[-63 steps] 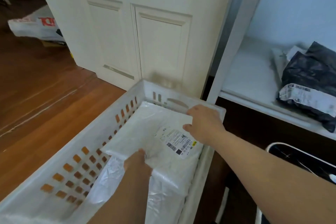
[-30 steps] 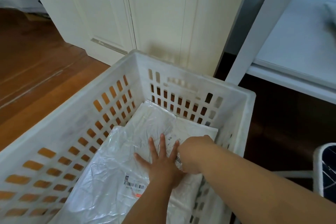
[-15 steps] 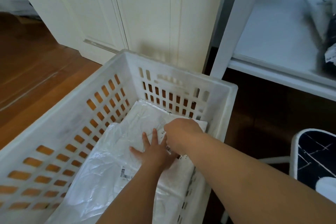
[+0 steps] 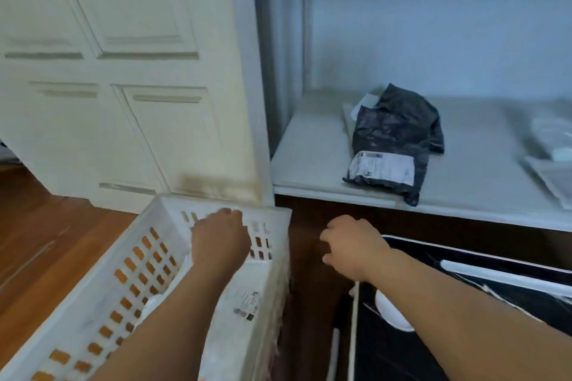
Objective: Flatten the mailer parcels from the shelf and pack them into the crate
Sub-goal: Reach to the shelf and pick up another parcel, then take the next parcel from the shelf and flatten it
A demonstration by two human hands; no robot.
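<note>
Hands hold nothing: left hand (image 4: 220,241) hangs loose over the crate (image 4: 93,297) lower left, right hand (image 4: 353,243) relaxed at centre, probably heading for the black mailer (image 4: 397,133) on the shelf (image 4: 312,161).

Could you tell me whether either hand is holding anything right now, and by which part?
Nothing is held: the left hand hovers over the crate, and the right hand hangs empty beside it.
</note>
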